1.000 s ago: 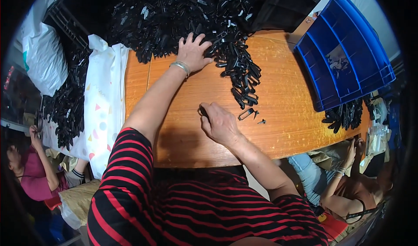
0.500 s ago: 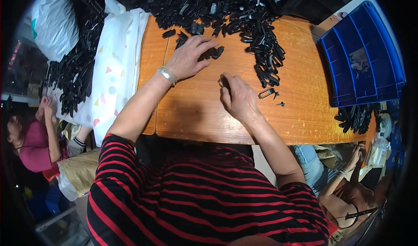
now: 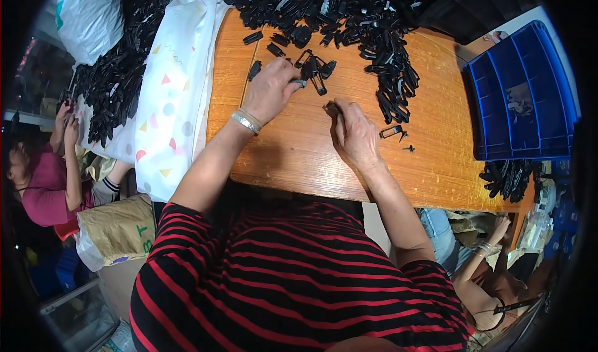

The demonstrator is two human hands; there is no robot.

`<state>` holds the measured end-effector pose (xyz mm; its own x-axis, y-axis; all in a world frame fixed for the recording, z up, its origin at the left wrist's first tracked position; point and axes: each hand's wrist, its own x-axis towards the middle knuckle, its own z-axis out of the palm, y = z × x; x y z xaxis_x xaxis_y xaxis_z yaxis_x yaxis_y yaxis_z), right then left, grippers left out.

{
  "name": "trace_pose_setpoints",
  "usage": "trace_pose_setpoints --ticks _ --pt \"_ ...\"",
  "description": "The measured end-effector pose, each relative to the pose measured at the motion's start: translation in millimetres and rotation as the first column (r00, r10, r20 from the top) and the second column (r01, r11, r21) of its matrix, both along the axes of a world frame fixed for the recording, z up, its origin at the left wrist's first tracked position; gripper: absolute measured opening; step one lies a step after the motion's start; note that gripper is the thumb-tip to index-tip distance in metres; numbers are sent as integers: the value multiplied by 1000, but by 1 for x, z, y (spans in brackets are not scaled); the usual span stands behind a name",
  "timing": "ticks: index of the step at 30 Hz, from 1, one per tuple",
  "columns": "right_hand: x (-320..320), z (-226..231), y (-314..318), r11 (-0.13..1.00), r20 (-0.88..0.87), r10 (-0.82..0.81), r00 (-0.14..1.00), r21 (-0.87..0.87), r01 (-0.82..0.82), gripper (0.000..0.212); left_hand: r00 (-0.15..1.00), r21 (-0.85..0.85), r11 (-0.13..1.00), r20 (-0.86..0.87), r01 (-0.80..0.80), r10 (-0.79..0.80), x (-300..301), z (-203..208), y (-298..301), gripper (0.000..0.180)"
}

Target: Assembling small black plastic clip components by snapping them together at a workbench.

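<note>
My left hand (image 3: 269, 91), with a bracelet at its wrist, is closed above the wooden table. Thumb and fingers pinch a small dark plastic part (image 3: 300, 83). Just beyond its fingertips lie several loose black plastic frames and clips (image 3: 314, 71). To the right and nearer me, my right hand (image 3: 358, 134) rests low over the wood with curled fingers. A small dark piece (image 3: 330, 108) shows at its fingertips; its exact kind is hidden.
A large heap of black plastic parts (image 3: 324, 6) covers the far table (image 3: 299, 165). One loose frame (image 3: 391, 131) lies right of my right hand. A blue crate (image 3: 520, 96) stands at right, a patterned white sheet (image 3: 171, 96) at left. Other people sit on both sides.
My left hand has closed on a dark part, and loose black frames now lie spread by its fingertips. The right hand shifted slightly right. The whole view has moved a little.
</note>
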<state>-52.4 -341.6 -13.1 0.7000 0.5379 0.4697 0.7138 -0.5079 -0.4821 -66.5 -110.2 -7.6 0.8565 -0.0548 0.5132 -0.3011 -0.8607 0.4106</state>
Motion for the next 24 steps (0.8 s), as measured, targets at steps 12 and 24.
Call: trace_pose_setpoints --ticks 12,24 --pt "-1 6 -4 1000 -65 11 998 -9 -12 14 995 82 996 -97 48 -40 -24 12 -13 15" --pt "-16 23 16 988 -241 33 970 153 5 18 936 -948 278 -230 -154 -265 -59 -2 -23 33"
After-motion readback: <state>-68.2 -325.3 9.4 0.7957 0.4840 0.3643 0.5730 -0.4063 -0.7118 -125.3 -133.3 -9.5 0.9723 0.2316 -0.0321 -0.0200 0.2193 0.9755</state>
